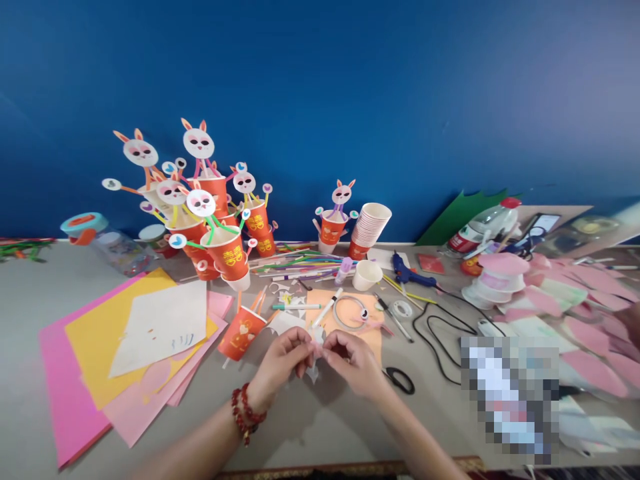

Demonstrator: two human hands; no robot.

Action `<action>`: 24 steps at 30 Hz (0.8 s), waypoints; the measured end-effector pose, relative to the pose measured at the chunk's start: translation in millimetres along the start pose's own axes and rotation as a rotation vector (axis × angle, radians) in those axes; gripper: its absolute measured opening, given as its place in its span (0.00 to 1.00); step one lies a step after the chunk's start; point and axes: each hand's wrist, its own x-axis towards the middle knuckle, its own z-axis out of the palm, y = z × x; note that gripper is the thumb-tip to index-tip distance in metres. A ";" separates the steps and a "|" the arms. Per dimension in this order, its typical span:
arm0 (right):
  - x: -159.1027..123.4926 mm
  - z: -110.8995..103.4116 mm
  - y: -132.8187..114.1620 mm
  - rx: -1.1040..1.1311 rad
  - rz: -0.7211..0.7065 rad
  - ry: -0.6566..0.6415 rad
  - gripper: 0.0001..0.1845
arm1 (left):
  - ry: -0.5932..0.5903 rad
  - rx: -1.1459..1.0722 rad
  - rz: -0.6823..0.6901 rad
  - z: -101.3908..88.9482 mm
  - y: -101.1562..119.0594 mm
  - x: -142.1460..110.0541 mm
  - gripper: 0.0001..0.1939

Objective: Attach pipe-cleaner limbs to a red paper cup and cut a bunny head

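Note:
Above the front middle of the table, the fingertips of my left hand [280, 362] and my right hand [356, 364] come together in a pinch. Between them is a small pale, pinkish-white paper piece [313, 373], mostly covered by the fingers. Left of my hands, a red paper cup [243, 333] with orange strips stands tilted. Behind them an orange paper sheet [369, 341] bears a ring-shaped coil [336, 313], a white marker [327, 308] and small scraps. Scissors [400, 381] with black handles lie beside my right wrist.
Red cups with rabbit faces [226, 250] stand at the back left, near stacked cups [371, 227]. Coloured sheets [65, 373] lie left. A blue glue gun [413, 275], its black cable [425, 333], a bottle [483, 227] and pink paper cutouts [590, 333] occupy the right.

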 end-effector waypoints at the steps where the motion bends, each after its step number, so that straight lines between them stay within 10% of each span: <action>1: -0.2 0.0 0.9 0.036 0.016 0.000 0.12 | 0.003 -0.017 0.010 0.2 0.7 -0.7 0.12; 19: 6.2 -2.8 14.5 -0.008 0.007 -0.043 0.10 | -0.047 0.037 -0.095 3.7 -4.4 0.4 0.17; 24: 31.6 -29.0 8.5 -0.124 -0.048 0.276 0.11 | -0.022 -0.010 -0.137 3.7 -3.0 -0.2 0.17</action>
